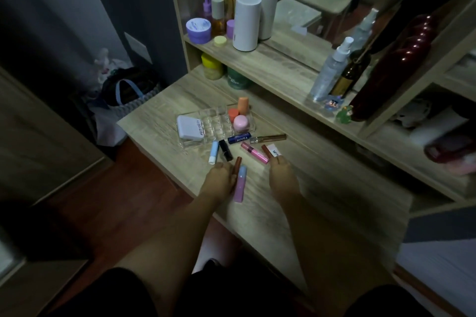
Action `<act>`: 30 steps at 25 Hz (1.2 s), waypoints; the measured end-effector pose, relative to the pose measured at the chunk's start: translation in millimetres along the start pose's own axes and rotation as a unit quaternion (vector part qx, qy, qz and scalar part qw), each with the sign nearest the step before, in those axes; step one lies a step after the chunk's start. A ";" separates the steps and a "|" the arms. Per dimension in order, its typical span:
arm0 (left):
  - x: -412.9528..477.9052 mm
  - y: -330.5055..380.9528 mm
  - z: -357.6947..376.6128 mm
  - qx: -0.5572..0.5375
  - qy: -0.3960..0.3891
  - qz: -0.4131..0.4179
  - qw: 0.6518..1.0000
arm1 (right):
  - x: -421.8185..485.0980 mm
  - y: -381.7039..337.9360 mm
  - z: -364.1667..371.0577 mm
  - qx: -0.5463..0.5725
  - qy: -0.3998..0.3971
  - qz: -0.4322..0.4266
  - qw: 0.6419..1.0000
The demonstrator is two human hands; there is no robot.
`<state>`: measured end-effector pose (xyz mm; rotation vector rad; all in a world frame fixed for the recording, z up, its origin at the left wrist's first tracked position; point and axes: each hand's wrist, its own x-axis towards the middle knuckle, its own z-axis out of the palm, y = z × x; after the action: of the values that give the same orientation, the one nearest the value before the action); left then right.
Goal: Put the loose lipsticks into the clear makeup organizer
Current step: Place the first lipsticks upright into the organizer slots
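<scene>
The clear makeup organizer [206,123] sits on the wooden vanity top, holding a white compact, an orange tube and pink and coral jars. Several loose lipsticks lie in front of it: a light blue stick [213,152], a black one [226,153], a blue Nivea stick [239,138], a gold-capped clear tube [268,138], a pink tube [254,153], a brown and white tube [271,151], a brown tube [237,163] and a pink and blue tube [240,184]. My left hand [221,180] rests beside the pink and blue tube, touching it. My right hand [283,176] has its fingertips at the brown and white tube.
A raised shelf [283,69] behind the organizer carries white cylinders, purple jars, spray bottles and a dark red bottle in front of a mirror. Yellow and green jars stand under it. A basket and bags sit on the floor at the left.
</scene>
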<state>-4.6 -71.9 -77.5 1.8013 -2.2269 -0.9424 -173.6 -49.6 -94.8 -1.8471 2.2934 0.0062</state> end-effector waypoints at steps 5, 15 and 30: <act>7.1 3.9 6.0 -0.047 0.007 -0.054 0.997 | 7.9 4.0 3.0 0.038 0.010 0.017 0.999; 5.2 15.2 -38.3 -0.125 0.116 -0.060 0.984 | 14.3 -10.6 -45.9 0.381 0.005 0.020 0.924; 108.1 -20.2 -140.3 -0.122 0.237 -0.045 0.963 | 148.0 -110.2 -79.5 0.450 -0.003 -0.089 0.889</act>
<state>47.2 -227.0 -6.5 1.7926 -1.6762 -0.6716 -108.6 -227.1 -26.6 -1.4857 1.6265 -0.9076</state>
